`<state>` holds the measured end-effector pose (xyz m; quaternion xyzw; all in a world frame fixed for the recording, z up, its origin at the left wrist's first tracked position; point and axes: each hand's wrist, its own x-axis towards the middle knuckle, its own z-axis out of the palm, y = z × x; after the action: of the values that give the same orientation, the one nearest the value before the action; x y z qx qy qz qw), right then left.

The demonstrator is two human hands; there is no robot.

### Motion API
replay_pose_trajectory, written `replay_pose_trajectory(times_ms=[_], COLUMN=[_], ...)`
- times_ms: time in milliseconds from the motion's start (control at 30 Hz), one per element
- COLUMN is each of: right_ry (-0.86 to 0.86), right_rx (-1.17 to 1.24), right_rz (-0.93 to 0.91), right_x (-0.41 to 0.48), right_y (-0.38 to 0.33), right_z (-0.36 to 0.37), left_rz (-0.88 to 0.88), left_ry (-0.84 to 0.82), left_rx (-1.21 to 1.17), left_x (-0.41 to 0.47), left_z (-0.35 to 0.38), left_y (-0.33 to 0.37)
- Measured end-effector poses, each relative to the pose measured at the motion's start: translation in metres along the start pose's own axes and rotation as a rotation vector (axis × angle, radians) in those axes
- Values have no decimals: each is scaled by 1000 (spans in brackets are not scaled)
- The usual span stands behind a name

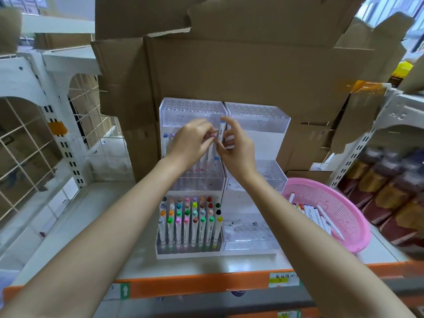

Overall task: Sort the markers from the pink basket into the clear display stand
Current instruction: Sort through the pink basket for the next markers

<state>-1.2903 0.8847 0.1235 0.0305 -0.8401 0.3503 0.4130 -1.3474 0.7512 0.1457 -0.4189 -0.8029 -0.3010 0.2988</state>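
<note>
A person's hands meet at the middle tier of a clear acrylic tiered display stand. The right hand pinches an upright white blue-capped marker, and the left hand pinches a pink-capped marker. Other white markers lie in the round pink plastic basket beside it.

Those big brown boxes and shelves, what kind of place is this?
Probably a stationery shop or stockroom: brown cardboard boxes stacked behind, white metal shelving, and a clear plastic display stand holding colour-capped markers.
</note>
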Motion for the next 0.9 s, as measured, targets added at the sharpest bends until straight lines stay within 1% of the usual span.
replay_pose_trajectory(times_ms=[67, 167, 267, 500, 667, 733, 833, 900], right_ry=[-8, -28, -40, -38, -67, -80, -106, -118], right_rx=[-3, -12, -12, -18, -31, -59, -163, -181], right_rz=[7, 13, 29, 16, 8, 15, 15, 11], right_x=[0, 0, -1, 0, 0, 2, 3, 3], right_y=[0, 1, 1, 2, 1, -1, -5, -6], right_z=[0, 1, 0, 0, -1, -2, -6, -8], left_rz=[15, 109, 149, 165, 182, 192, 182, 177], left_ry=[2, -16, -4, 9, 0, -17, -45, -54], left_rx=[34, 141, 170, 201, 262, 285, 278, 270], left_x=[0, -2, -6, -16, -29, -33, -36, -36], left_z=[0, -1, -2, -3, -7, -9, -12, -14], left_y=[0, 0, -1, -5, -10, -11, -12, -12])
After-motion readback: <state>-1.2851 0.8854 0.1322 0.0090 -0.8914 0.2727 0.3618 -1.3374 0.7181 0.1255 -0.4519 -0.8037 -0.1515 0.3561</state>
